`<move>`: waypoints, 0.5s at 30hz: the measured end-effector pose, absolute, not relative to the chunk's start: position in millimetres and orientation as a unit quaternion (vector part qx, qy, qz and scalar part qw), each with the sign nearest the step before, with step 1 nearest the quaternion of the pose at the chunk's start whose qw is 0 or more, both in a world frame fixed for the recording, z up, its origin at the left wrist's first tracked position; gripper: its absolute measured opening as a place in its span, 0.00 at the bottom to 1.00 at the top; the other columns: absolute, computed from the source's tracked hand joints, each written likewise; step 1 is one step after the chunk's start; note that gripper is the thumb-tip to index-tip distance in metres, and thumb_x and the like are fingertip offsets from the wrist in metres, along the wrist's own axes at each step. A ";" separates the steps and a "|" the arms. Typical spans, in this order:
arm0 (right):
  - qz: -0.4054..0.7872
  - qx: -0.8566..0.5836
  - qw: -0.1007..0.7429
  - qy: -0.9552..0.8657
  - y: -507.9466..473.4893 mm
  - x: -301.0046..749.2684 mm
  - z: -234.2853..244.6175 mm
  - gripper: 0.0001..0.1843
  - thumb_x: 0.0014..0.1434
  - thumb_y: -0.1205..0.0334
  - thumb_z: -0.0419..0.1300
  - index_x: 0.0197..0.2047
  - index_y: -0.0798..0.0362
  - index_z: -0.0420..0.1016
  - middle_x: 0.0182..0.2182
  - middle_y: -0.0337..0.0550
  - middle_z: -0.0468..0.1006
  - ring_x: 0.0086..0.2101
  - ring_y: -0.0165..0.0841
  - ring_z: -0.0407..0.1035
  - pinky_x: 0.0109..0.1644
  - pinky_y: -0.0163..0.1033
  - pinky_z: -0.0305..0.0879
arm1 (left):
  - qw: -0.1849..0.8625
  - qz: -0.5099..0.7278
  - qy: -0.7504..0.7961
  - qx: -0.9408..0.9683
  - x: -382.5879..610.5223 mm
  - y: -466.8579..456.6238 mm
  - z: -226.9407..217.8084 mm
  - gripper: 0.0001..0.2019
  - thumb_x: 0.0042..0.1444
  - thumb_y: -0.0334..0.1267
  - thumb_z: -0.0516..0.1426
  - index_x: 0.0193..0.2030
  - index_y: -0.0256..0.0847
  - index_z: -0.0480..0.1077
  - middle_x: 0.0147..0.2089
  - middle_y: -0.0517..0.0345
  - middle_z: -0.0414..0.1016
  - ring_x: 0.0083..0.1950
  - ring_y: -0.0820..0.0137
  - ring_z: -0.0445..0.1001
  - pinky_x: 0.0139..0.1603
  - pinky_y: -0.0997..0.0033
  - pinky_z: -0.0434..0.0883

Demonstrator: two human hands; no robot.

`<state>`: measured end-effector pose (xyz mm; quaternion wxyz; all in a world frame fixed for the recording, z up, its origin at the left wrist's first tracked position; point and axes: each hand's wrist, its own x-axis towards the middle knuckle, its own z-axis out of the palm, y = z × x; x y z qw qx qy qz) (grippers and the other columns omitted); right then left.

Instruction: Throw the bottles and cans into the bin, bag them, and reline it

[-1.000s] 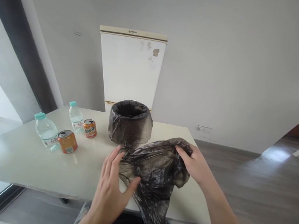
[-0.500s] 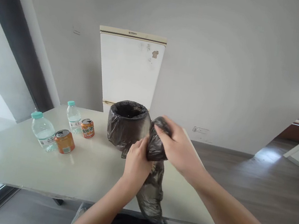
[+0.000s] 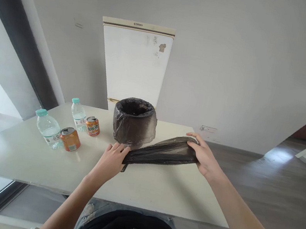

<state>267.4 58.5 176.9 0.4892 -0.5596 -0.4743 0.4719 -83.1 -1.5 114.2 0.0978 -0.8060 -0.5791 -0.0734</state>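
Observation:
A black plastic garbage bag [image 3: 161, 153] is stretched sideways above the table, between my two hands. My left hand [image 3: 113, 158] is closed around its gathered left end. At the wider right end, my right hand [image 3: 201, 152] pinches the bag between thumb and fingers. Just behind the bag stands a round trash can [image 3: 133, 125], its wall and rim covered by a black liner. The inside of the can is dark, and I cannot make out what it holds.
Left on the pale table [image 3: 44, 168] stand two orange cans [image 3: 70, 139] and two clear bottles [image 3: 47, 128] with turquoise caps. A white refrigerator [image 3: 134, 62] stands beyond the table's far edge, against the grey wall [image 3: 237, 66].
My hands have moved apart, the left leftward and the right rightward. The garbage bag, bunched and hanging down before, is now pulled out lengthwise between them.

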 end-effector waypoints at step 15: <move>0.203 -0.671 0.246 -0.669 29.7 307.2 100.5 0.36 0.64 0.40 0.58 0.70 0.49 0.66 0.67 0.59 0.68 0.68 0.55 0.62 0.68 0.59 0.64 | -0.058 0.033 -0.621 -0.781 -132.6 -28.8 117.0 0.48 0.58 0.44 0.59 0.81 0.29 0.45 0.84 0.33 0.42 0.85 0.43 0.35 0.80 0.35 0.46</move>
